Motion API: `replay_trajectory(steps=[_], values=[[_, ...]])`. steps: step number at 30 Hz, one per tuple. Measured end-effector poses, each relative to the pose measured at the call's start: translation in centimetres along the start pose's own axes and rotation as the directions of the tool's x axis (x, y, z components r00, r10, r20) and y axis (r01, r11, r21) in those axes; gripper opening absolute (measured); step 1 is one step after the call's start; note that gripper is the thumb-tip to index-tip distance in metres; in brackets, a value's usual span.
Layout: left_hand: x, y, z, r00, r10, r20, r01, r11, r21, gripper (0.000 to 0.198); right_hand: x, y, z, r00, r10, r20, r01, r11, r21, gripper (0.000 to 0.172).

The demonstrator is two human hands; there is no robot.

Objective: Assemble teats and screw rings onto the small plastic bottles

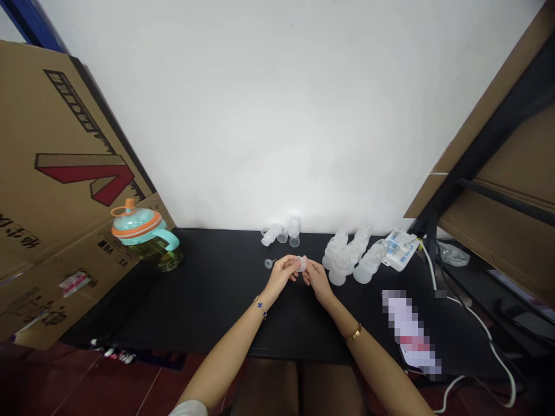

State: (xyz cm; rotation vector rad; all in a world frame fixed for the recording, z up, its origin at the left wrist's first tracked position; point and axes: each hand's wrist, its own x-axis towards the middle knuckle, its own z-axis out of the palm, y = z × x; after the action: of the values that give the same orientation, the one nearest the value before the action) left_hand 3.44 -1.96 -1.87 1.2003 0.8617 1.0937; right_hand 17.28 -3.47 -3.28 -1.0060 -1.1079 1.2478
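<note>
Over the middle of the black table [208, 300], my left hand [282, 273] and my right hand [315, 277] meet with fingers pinched around one small clear plastic bottle [301, 264]. A tiny clear cap [269, 263] lies on the table just left of my left hand. A few small clear bottles [281, 233] lie or stand at the back by the wall. A group of several larger clear bottles [351, 254] lies to the right of my hands.
A water jug with an orange and teal lid [145, 234] stands at the table's left. A big cardboard box [56, 190] leans on the left. A white device [401, 248] with a cable [477, 323] sits at the right, beside a black shelf [477, 190].
</note>
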Motion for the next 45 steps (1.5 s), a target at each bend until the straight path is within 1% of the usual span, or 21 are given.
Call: replay_trajectory(steps=[3, 6, 9, 11, 14, 19, 22, 24, 31, 35, 37, 41, 45], values=[[0.1, -0.2, -0.1, 1.000, 0.001, -0.008, -0.001, 1.000, -0.011, 0.044, 0.1, 0.2, 0.0, 0.999, 0.042, -0.015, -0.042, 0.999, 0.005, 0.060], [0.2, -0.4, -0.3, 0.999, 0.003, -0.041, -0.003, 1.000, -0.008, 0.042, 0.2, 0.5, 0.1, 0.998, 0.064, 0.009, -0.064, 0.998, -0.016, 0.066], [0.3, -0.8, -0.5, 0.997, -0.034, -0.070, 0.033, 0.999, -0.013, 0.041, 0.1, 0.8, 0.1, 1.000, -0.008, 0.011, 0.009, 0.996, -0.089, 0.064], [0.3, -1.0, -0.6, 0.996, -0.071, -0.057, 0.071, 0.997, -0.013, 0.041, 0.0, 0.8, 0.0, 0.998, -0.054, 0.007, 0.055, 0.989, -0.138, 0.060], [0.3, -1.1, -0.6, 0.996, -0.091, -0.023, 0.091, 0.996, 0.003, 0.042, -0.1, 0.6, 0.0, 0.997, -0.074, 0.009, 0.075, 0.983, -0.168, 0.059], [0.1, -0.8, -0.3, 0.997, -0.081, 0.006, 0.081, 0.997, 0.007, 0.040, -0.2, 0.2, 0.1, 0.997, -0.073, -0.011, 0.071, 0.986, -0.152, 0.060], [0.0, -0.5, -0.1, 0.999, -0.050, 0.006, 0.050, 0.999, -0.005, 0.041, -0.2, -0.1, 0.1, 0.995, -0.098, -0.030, 0.092, 0.983, -0.161, 0.061], [0.0, -0.4, -0.1, 0.999, -0.037, -0.001, 0.037, 0.999, -0.005, 0.040, -0.3, -0.2, 0.2, 0.995, -0.093, -0.037, 0.086, 0.986, -0.142, 0.061], [0.0, -0.1, 0.0, 1.000, -0.021, 0.005, 0.021, 1.000, -0.005, 0.041, -0.3, -0.3, 0.3, 0.999, -0.007, -0.045, 0.005, 0.998, -0.058, 0.060], [-0.2, 0.2, 0.0, 1.000, -0.019, -0.021, 0.019, 1.000, 0.001, 0.041, 0.0, 0.2, 0.2, 0.997, 0.069, -0.032, -0.069, 0.998, -0.004, 0.059], [-0.4, 0.3, 0.1, 1.000, -0.011, -0.027, 0.012, 1.000, 0.027, 0.040, 0.1, 0.3, 0.1, 0.996, 0.084, -0.034, -0.083, 0.996, 0.010, 0.057], [-0.4, 0.0, 0.1, 1.000, 0.025, 0.010, -0.026, 0.994, 0.105, 0.042, 0.1, 0.3, 0.1, 0.997, 0.066, -0.039, -0.065, 0.998, 0.016, 0.055], [-0.3, -0.5, 0.1, 0.998, 0.036, 0.043, -0.042, 0.987, 0.154, 0.043, 0.0, 0.2, -0.1, 0.999, 0.001, -0.041, 0.000, 1.000, 0.025, 0.056]])
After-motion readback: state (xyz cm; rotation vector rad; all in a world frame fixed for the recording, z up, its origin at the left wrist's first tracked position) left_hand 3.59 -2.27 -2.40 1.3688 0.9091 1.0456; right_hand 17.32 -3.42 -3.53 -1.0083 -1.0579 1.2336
